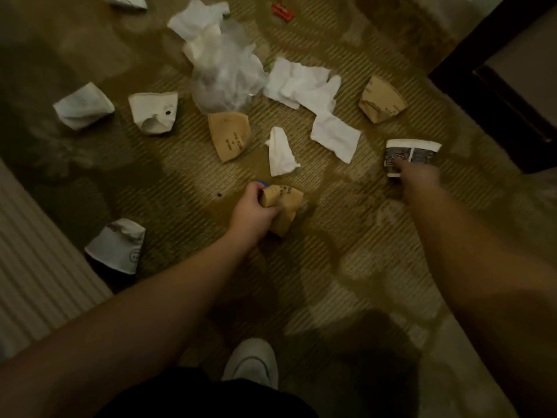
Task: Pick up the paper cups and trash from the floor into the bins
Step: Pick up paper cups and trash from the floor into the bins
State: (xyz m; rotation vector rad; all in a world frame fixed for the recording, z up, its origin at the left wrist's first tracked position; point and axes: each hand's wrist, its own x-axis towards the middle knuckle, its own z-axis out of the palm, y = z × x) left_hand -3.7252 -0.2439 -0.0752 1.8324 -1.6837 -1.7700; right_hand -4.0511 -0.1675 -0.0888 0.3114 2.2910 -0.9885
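In the head view, the left hand (256, 206) is curled around a crushed brown paper cup (284, 208), holding it just above the ribbed olive-brown carpet floor (331, 267). A small blue thing (265, 184) shows at the top of this hand; what it is I cannot tell. The right hand (417, 179) is blurred and reaches to a white paper cup with a dark printed band (407, 155), which lies on its side; the fingertips touch it, but whether the fingers are closed on it I cannot tell.

More trash lies on the floor. A flattened brown paper cup (230, 135) is in the middle, and another crushed brown paper cup (381, 99) is at the right. 3 crushed white paper cups (153, 111) are on the left side. Crumpled white paper napkins (301, 82) lie near a crumpled clear plastic bag (226, 79). A small red wrapper (283, 12) is at the top. Below, a white shoe (251, 362) stands on the floor.
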